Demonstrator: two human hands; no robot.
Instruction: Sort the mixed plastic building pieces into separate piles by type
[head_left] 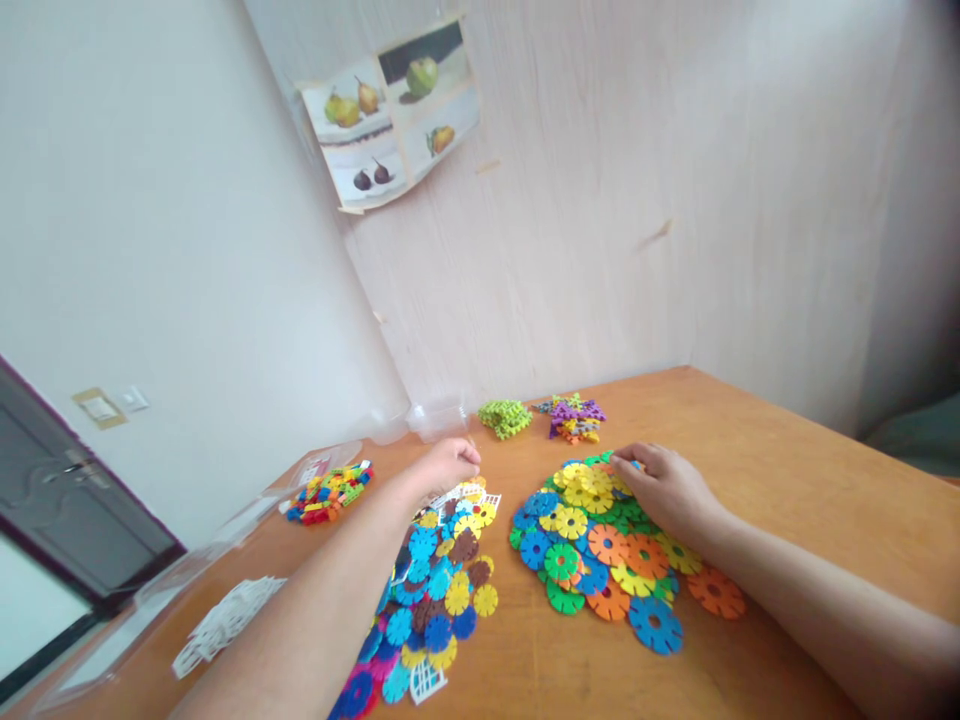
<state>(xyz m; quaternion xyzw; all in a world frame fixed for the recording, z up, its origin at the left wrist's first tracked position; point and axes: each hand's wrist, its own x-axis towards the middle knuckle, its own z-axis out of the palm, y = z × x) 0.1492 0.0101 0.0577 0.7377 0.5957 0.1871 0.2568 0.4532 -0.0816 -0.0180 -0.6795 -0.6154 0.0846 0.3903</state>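
My left hand (444, 466) is over the far end of a heap of small slotted discs (424, 543) in light blue, dark blue, yellow and brown. Its fingers are curled together, and whatever they may hold is hidden. White lattice window pieces (427, 682) lie among those discs. To the right, my right hand (664, 488) rests palm down on the far right side of a pile of larger slotted discs (607, 543) in yellow, green, blue and orange. Its thumb and fingers look apart, with discs under them; the fingertips are partly hidden.
White plastic pieces (229, 615) lie left of my left forearm. Coloured small blocks (330, 492) sit farther back, near clear plastic containers (439, 415). Green pieces (505, 418) and purple, grey and orange pieces (576, 415) stand near the wall. The wooden table (817, 480) meets the wall behind.
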